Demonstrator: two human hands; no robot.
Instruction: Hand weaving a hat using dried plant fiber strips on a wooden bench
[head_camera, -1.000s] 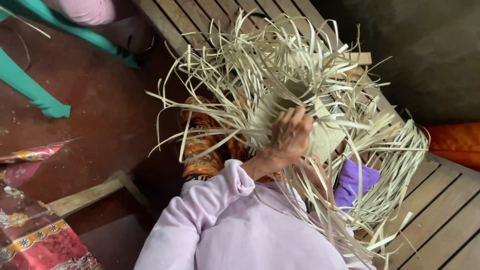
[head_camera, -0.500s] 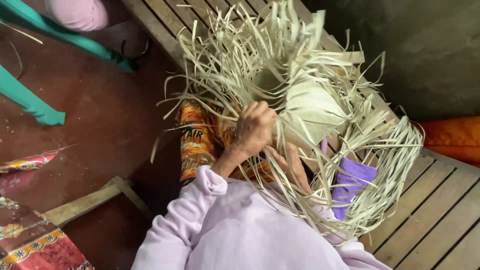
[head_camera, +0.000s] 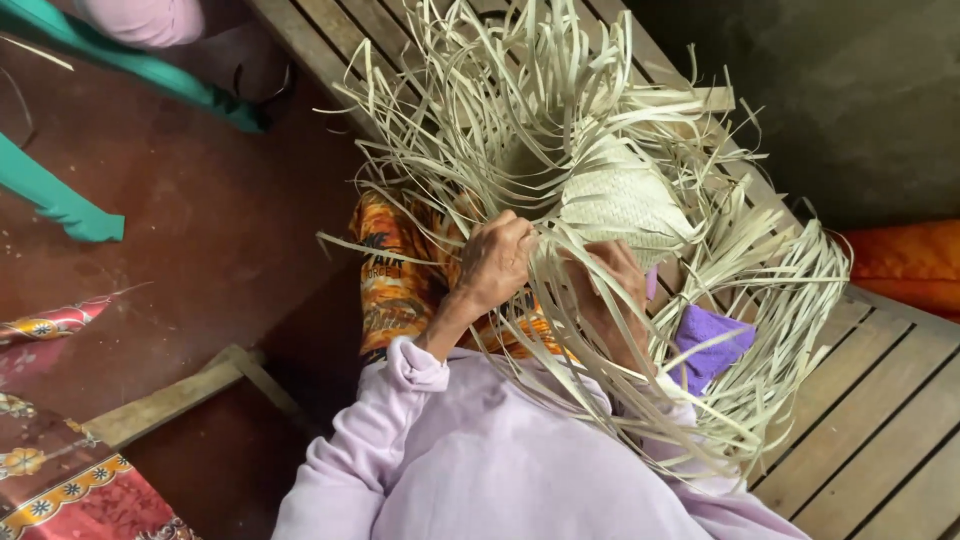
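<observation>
Hands at weaving: our left hand (head_camera: 495, 262) closes on pale straw strips (head_camera: 480, 130) of the half-woven piece (head_camera: 620, 200) over our lap on the wooden bench (head_camera: 880, 420); our right hand (head_camera: 615, 300) lies behind strips, grip indiscernible.

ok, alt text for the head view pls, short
Seen from above, a person in a lilac top works a half-woven straw piece on their lap: left hand closed on loose pale strips, right hand half hidden beneath them. They sit on a wooden slat bench.
</observation>
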